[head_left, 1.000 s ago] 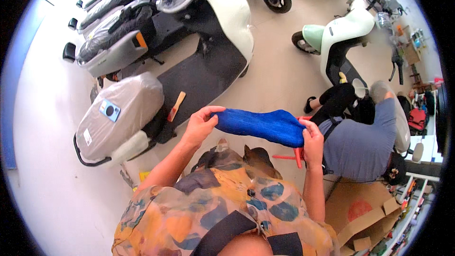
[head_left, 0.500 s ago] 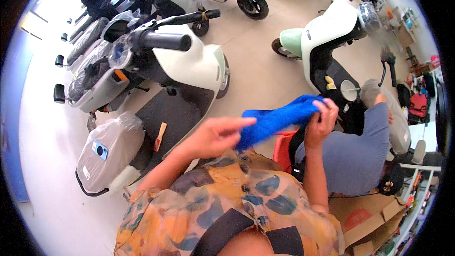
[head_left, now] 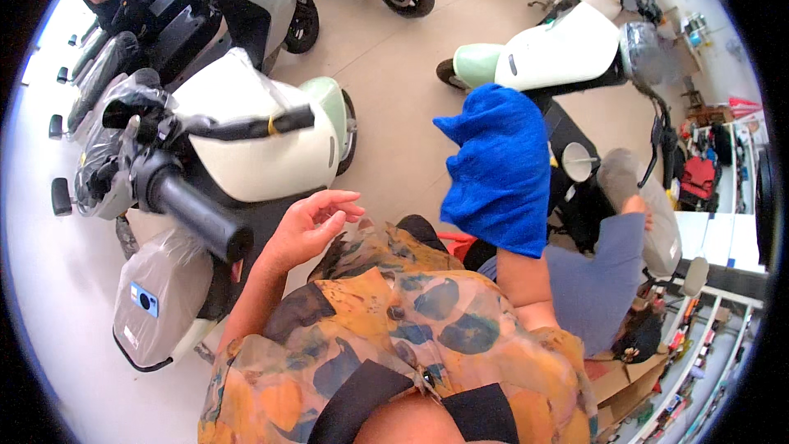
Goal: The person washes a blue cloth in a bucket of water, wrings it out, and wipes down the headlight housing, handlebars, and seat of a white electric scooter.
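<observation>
My right forearm rises at the right of centre, and a blue cloth is draped over the hand at its end. Only the wrist of my right hand shows; the fingers are hidden under the cloth, which hangs in folds. My left hand is raised in front of me, open, its fingers loosely bent and apart, with nothing in it. It is nearest to the black handlebar grip of the white scooter on my left.
Another person in a blue-grey top is close on my right, by a second white-and-green scooter. A plastic-wrapped seat with a blue phone-like object is at left. Shelves line the right; more scooters stand behind.
My left hand has let go of the blue cloth and moved left. The cloth has spread out and now covers my right hand. The view has shifted, with the left scooter's handlebar now lower.
</observation>
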The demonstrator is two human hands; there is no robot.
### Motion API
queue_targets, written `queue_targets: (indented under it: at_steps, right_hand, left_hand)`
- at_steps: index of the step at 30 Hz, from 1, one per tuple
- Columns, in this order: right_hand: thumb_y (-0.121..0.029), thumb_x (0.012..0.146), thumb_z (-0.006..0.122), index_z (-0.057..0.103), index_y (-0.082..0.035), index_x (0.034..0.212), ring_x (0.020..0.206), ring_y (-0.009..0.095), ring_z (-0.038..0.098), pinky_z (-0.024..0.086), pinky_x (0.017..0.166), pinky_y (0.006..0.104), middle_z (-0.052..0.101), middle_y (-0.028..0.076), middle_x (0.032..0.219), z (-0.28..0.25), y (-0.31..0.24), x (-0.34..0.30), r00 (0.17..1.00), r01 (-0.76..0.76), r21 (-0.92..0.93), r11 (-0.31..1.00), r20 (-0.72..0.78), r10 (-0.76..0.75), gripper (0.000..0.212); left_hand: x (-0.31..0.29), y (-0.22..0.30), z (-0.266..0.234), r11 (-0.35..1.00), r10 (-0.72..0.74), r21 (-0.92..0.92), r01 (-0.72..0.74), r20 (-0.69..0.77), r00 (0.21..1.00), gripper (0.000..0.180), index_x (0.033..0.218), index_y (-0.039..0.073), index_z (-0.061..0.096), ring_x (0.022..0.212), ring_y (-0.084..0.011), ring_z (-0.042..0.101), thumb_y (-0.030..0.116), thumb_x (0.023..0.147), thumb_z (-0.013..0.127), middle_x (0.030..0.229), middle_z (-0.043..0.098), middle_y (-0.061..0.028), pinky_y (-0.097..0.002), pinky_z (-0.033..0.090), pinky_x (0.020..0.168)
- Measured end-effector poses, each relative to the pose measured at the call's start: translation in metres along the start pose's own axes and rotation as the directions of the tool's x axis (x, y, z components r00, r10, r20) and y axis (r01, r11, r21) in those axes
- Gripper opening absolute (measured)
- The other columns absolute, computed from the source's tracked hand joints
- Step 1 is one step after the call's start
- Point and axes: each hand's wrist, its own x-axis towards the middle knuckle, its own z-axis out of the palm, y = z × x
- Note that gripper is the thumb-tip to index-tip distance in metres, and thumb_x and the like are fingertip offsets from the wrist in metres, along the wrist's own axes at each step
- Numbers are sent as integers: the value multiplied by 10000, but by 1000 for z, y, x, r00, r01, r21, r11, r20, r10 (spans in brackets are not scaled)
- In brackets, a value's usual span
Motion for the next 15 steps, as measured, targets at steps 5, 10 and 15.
queue_targets:
  at_steps: [5,10,15]
  right_hand:
    - [76,639,626,562,-32,769,803,231,583,507,694,347,564,97,802,9,45,43,993,-71,250,966,105,45,181]
    - [133,564,593,541,-27,747,806,225,553,523,701,351,508,90,804,11,84,100,939,-345,605,717,212,272,248]
    - [175,557,576,560,-18,805,852,208,544,529,710,331,511,100,872,-30,141,181,959,-80,478,875,276,-63,314]
  left_hand:
    - [44,9,-10,997,62,-31,-64,-62,996,314,1252,6,528,1000,-138,615,78,948,504,1081,665,-107,-278,481,872]
    - [85,11,-12,988,-38,-157,-6,-271,962,305,1260,33,533,981,-166,628,66,960,485,1084,665,-111,-302,494,850]
    - [169,41,13,967,-74,-253,-32,-397,915,274,1210,11,563,945,-182,643,130,988,455,1056,668,-121,-303,508,807]
